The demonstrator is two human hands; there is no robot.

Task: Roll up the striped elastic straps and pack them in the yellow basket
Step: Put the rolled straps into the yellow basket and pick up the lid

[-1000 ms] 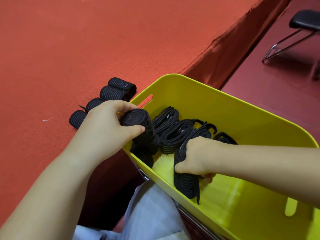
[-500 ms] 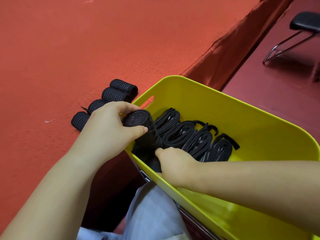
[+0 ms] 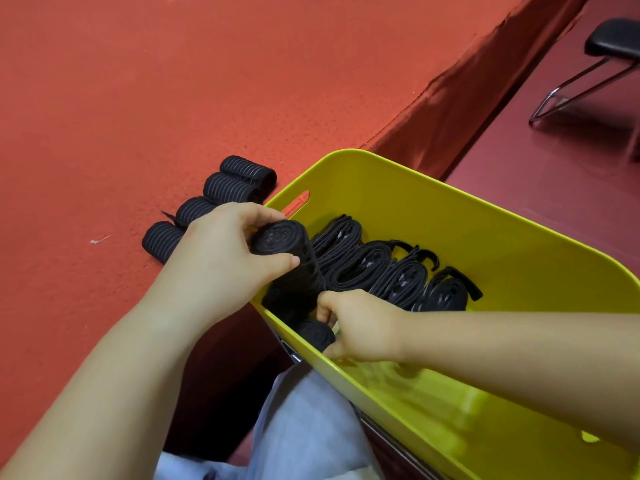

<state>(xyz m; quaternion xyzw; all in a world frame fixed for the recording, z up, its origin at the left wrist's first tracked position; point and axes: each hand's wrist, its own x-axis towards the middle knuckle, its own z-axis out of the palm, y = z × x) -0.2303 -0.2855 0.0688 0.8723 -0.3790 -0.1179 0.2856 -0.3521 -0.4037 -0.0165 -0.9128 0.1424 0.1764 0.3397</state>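
Note:
My left hand (image 3: pixel 221 258) grips a rolled black striped strap (image 3: pixel 291 258) upright at the near left corner of the yellow basket (image 3: pixel 450 209). Inside the basket, several flattened strap rolls (image 3: pixel 374 268) stand on edge in a row. My right hand (image 3: pixel 360 323) reaches into the basket's near left corner and pinches a dark roll (image 3: pixel 317 336) lying low by the wall. Several more rolled straps (image 3: pixel 228 188) lie side by side on the red table, just left of the basket; my left hand partly covers them.
The red cloth table (image 3: pixel 138 98) stretches to the left and back, its edge running diagonally past the basket. A black chair with a metal frame (image 3: pixel 588 74) stands on the dark red floor at the far right. My lap in light trousers (image 3: pixel 304 427) is below the basket.
My right hand let go of the flattened roll it held in the basket's middle and moved left to the near corner, now pinching a low roll. My left hand keeps its roll almost still.

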